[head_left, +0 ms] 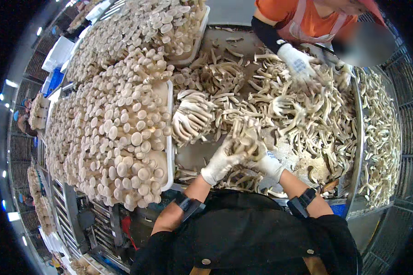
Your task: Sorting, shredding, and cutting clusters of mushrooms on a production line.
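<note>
A cluster of pale brown, long-stemmed mushrooms (244,136) is held between my two white-gloved hands, just above the metal table. My left hand (224,161) has its fingers curled round the near left side of the cluster. On the right side, my right hand (267,165) is closed against it, its fingertips partly hidden. Beyond my left hand lies a larger mushroom clump (192,117), stems fanned out. Loose single mushrooms (316,128) are heaped to the right of my hands.
Densely grown mushrooms fill a white tray (170,151) at left; another white tray (192,57) stands behind. Across the table, a co-worker's gloved hand (300,64) reaches into the loose heap. A metal divider (360,137) separates a right-hand trough of mushrooms (381,137).
</note>
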The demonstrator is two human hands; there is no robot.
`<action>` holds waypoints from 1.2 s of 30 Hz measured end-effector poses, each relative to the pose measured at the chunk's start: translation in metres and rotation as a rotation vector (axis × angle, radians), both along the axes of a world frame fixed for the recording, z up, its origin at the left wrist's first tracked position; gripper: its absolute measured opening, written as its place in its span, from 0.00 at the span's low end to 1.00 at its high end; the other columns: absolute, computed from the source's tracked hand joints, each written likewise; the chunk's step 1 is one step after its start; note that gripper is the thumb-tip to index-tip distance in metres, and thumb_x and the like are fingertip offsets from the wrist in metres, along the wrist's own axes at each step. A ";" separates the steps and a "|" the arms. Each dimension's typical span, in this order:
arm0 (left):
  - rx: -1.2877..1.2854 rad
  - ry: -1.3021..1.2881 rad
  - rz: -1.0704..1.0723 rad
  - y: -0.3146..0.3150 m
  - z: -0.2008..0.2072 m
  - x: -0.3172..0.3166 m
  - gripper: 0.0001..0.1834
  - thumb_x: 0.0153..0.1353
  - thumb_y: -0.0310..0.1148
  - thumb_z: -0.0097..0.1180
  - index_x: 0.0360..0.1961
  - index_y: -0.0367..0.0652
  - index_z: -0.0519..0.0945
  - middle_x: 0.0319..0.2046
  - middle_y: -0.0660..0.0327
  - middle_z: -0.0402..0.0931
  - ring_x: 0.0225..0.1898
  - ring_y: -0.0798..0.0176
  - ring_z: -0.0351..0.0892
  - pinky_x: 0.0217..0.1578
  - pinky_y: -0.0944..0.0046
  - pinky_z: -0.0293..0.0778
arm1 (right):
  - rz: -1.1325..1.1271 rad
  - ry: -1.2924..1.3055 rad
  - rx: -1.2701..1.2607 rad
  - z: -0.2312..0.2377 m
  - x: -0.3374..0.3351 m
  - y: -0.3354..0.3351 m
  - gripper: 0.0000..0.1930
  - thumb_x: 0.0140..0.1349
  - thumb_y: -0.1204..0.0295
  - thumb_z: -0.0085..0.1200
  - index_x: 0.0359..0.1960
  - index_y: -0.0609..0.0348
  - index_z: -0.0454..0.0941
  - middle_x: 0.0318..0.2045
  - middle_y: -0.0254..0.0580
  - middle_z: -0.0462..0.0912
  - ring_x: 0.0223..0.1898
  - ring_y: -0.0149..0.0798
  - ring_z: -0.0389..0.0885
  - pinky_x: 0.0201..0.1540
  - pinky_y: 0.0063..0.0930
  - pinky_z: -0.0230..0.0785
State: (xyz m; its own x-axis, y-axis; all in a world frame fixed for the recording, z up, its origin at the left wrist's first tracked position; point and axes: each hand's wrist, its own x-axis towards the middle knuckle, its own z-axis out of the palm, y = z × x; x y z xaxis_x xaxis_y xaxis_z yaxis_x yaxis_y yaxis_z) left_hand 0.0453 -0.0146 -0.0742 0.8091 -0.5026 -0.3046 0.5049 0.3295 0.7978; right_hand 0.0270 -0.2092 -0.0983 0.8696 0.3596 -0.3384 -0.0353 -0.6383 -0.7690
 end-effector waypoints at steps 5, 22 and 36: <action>0.488 -0.536 -0.156 0.002 -0.012 -0.026 0.47 0.46 0.26 0.67 0.65 0.41 0.51 0.57 0.58 0.63 0.57 0.62 0.66 0.55 0.66 0.65 | 0.142 0.010 0.238 0.000 -0.023 -0.005 0.45 0.41 0.63 0.66 0.62 0.57 0.57 0.62 0.61 0.57 0.62 0.61 0.56 0.64 0.42 0.51; -0.064 0.015 0.217 -0.005 0.045 -0.046 0.24 0.52 0.16 0.55 0.52 0.36 0.69 0.40 0.60 0.76 0.40 0.68 0.77 0.43 0.69 0.74 | -0.510 -0.108 0.828 0.036 -0.051 0.013 0.17 0.61 0.71 0.52 0.51 0.61 0.70 0.42 0.35 0.74 0.43 0.27 0.69 0.49 0.23 0.63; -0.074 0.081 0.113 -0.001 0.032 -0.055 0.23 0.54 0.21 0.53 0.53 0.38 0.69 0.42 0.65 0.74 0.36 0.72 0.73 0.41 0.73 0.71 | -0.446 0.145 0.865 0.044 -0.047 0.010 0.22 0.51 0.72 0.63 0.47 0.61 0.70 0.37 0.36 0.76 0.38 0.28 0.74 0.42 0.21 0.70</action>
State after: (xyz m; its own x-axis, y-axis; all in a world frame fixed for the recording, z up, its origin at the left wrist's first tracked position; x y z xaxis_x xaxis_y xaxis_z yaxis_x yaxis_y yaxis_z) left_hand -0.0097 -0.0155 -0.0421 0.8361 -0.4334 -0.3364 0.5229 0.4440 0.7276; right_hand -0.0203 -0.1988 -0.0544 0.9568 0.1820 -0.2269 -0.2668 0.2379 -0.9339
